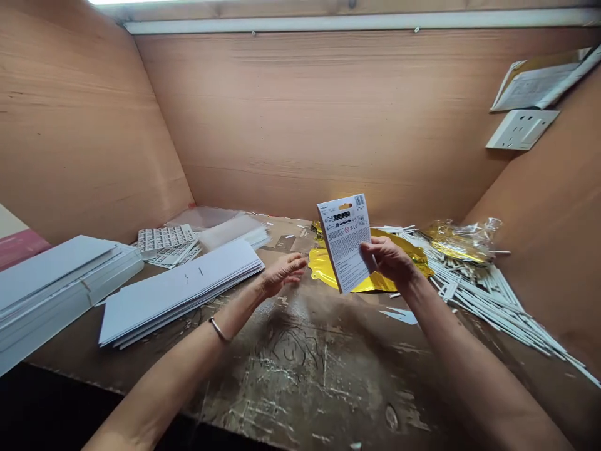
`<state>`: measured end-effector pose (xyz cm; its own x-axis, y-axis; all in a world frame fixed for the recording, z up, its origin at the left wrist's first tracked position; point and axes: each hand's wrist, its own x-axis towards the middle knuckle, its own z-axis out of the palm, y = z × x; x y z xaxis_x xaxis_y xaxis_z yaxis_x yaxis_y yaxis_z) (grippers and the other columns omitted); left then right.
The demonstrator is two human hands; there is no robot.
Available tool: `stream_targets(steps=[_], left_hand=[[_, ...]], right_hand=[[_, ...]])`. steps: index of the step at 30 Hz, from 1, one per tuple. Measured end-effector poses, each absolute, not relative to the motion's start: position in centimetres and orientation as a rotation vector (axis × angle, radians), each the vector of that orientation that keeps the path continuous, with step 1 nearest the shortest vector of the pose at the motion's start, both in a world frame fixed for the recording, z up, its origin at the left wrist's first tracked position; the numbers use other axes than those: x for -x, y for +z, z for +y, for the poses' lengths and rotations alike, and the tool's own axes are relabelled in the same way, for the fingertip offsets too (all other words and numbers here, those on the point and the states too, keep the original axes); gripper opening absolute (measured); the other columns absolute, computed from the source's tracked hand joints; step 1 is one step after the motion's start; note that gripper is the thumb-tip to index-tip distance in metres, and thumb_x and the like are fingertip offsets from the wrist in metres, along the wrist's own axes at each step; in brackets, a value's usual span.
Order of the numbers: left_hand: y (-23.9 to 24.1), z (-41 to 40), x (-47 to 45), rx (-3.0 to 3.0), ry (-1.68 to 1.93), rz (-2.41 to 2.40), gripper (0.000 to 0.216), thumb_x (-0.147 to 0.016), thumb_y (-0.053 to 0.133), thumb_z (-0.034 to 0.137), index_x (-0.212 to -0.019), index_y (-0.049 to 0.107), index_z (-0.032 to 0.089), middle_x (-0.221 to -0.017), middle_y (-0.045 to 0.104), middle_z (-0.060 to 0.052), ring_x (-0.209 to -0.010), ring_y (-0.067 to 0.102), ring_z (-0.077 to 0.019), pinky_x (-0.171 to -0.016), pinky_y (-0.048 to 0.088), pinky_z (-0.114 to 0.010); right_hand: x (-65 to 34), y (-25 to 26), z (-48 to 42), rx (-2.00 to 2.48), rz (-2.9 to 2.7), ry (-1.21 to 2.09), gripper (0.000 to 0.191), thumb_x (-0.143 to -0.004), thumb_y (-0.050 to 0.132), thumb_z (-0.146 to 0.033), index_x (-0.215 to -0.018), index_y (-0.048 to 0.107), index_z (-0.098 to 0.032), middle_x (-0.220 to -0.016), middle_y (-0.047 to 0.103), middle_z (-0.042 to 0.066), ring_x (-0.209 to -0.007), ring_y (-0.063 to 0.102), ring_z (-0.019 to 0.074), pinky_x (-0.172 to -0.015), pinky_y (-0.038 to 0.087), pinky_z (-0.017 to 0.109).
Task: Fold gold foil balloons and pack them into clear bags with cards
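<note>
My right hand grips the right edge of a white printed packaging card, which has a hang hole and a barcode at its top. The card is held up at a slight tilt above the table. To its left, my left hand is held in the air with fingers stretched out and nothing in them. Behind the card lie shiny gold foil balloons, partly covered by the card and my right hand. A stack of long white folded cards lies beside my left forearm.
White plastic sticks are heaped at the right, with a clear bag of gold foil on them. Sticker sheets, clear plastic sleeves and a banded white stack lie left. Wooden walls enclose the table.
</note>
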<state>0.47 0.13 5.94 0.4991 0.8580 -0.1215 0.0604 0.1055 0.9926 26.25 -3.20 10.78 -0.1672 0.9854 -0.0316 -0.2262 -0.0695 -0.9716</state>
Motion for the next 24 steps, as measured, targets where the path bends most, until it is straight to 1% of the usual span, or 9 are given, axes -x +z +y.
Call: stream_targets(steps=[2,4,7,9,12,16,18,21,24], left_hand=[[5.4,-0.5,-0.8,-1.3,0.672,0.769,0.061,-0.063,0.061,0.049,-0.111,0.049,0.013,-0.115,0.052,-0.016,-0.103,0.05,-0.0259,-0.081,0.041,-0.035],[5.4,-1.6,-1.3,-1.27,0.597,0.629,0.051,-0.063,0.063,0.044,-0.101,0.055,0.011,-0.103,0.059,-0.017,-0.094,0.056,-0.0258,-0.077,0.043,-0.037],[5.8,-3.3,-2.0,-1.22,0.431,0.491,0.036,-0.062,0.065,0.034,-0.086,0.06,0.007,-0.087,0.064,-0.017,-0.077,0.061,-0.0279,-0.066,0.048,-0.041],[6.0,-4.1,-2.4,-1.197,0.377,0.476,0.026,-0.062,0.065,0.028,-0.076,0.061,0.006,-0.08,0.065,-0.017,-0.071,0.062,-0.0274,-0.06,0.049,-0.04],[5.6,-4.8,-2.6,-1.092,0.471,0.552,0.022,-0.065,0.064,0.026,-0.068,0.059,0.005,-0.071,0.065,-0.015,-0.064,0.063,-0.0252,-0.054,0.05,-0.036],[4.3,-4.0,-1.4,-0.867,0.77,0.816,0.019,-0.068,0.064,0.024,-0.068,0.055,0.008,-0.062,0.064,-0.009,-0.057,0.063,-0.0225,-0.048,0.05,-0.032],[3.7,-3.3,-0.4,-0.77,0.87,0.895,0.017,-0.07,0.062,0.022,-0.067,0.054,0.008,-0.059,0.063,-0.008,-0.053,0.063,-0.0207,-0.048,0.051,-0.032],[3.0,-2.2,0.4,-0.671,0.959,0.905,0.016,-0.073,0.059,0.021,-0.065,0.053,0.008,-0.055,0.061,-0.007,-0.048,0.061,-0.0185,-0.047,0.051,-0.032],[2.9,-1.9,0.2,-0.648,0.95,0.891,0.015,-0.073,0.058,0.019,-0.066,0.054,0.007,-0.056,0.06,-0.008,-0.048,0.061,-0.0186,-0.048,0.052,-0.033]], right_hand=[[-26.2,11.9,-3.4,0.979,-1.201,1.495,0.036,-0.052,0.074,-0.029,-0.079,0.067,-0.007,-0.071,0.067,0.007,-0.063,0.061,0.0185,-0.064,0.046,0.031],[-25.8,12.8,-3.5,0.983,-1.274,1.522,0.035,-0.051,0.074,-0.028,-0.078,0.067,-0.006,-0.069,0.067,0.007,-0.06,0.061,0.0175,-0.062,0.046,0.03],[-24.8,13.5,-3.5,1.023,-1.376,1.562,0.033,-0.052,0.073,-0.027,-0.075,0.067,-0.005,-0.067,0.067,0.007,-0.058,0.06,0.0161,-0.06,0.046,0.029],[-24.3,13.8,-3.4,1.056,-1.408,1.571,0.032,-0.052,0.073,-0.027,-0.073,0.067,-0.005,-0.066,0.066,0.007,-0.056,0.06,0.0159,-0.059,0.046,0.029],[-24.6,13.9,-3.0,1.115,-1.389,1.451,0.031,-0.053,0.073,-0.028,-0.073,0.067,-0.005,-0.068,0.067,0.007,-0.058,0.059,0.0159,-0.06,0.046,0.03],[-27.0,13.1,-3.6,1.199,-1.218,1.229,0.033,-0.055,0.073,-0.03,-0.079,0.067,-0.008,-0.078,0.067,0.009,-0.063,0.06,0.0168,-0.063,0.047,0.031],[-28.1,12.0,-5.0,1.26,-1.178,1.308,0.034,-0.055,0.072,-0.031,-0.081,0.067,-0.009,-0.078,0.067,0.01,-0.062,0.06,0.0179,-0.061,0.048,0.032],[-28.1,9.6,-8.0,1.289,-1.272,1.621,0.035,-0.059,0.069,-0.031,-0.086,0.066,-0.008,-0.079,0.067,0.011,-0.063,0.062,0.0193,-0.061,0.048,0.032],[-26.3,7.0,-10.6,1.28,-1.359,1.894,0.033,-0.061,0.068,-0.03,-0.085,0.066,-0.007,-0.081,0.067,0.01,-0.065,0.062,0.0187,-0.062,0.048,0.029]])
